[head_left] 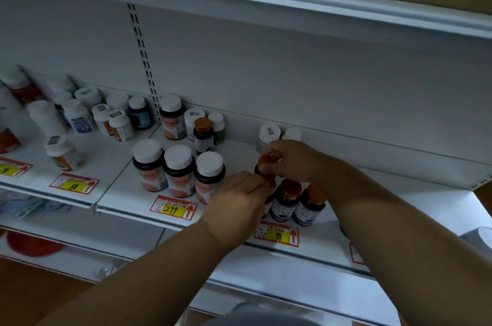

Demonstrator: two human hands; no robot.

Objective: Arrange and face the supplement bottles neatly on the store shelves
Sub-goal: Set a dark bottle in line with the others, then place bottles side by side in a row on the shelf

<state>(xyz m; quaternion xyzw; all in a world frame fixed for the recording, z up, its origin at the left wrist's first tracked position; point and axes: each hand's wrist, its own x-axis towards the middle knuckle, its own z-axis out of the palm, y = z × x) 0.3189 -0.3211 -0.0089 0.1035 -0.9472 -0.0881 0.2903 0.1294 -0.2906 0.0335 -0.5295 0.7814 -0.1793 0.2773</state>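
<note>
**Both hands on an orange-capped bottle at the shelf front**

Your right hand [291, 159] curls its fingers round the orange cap of a dark bottle [262, 166], which it holds a little above the white shelf [239, 147]. Your left hand [238, 196] meets it from below, fingertips touching the bottle's lower part; whether they pinch it or only steady it you cannot tell from here, as the bottle's body is mostly hidden between the two hands.

Just beside and below stand two matching purple-label bottles [287, 200] with orange caps, upright at the shelf edge above the price tag marked 98 [277, 235]. A third may stand behind your left hand, partly hidden.

To the left, three white-capped bottles [178, 171] form a close row above the tag marked 299 [173, 210]. Another orange-capped bottle [203, 135] stands further back, near the rear panel. Further left, white-capped bottles [80, 112] stand loosely scattered
</note>
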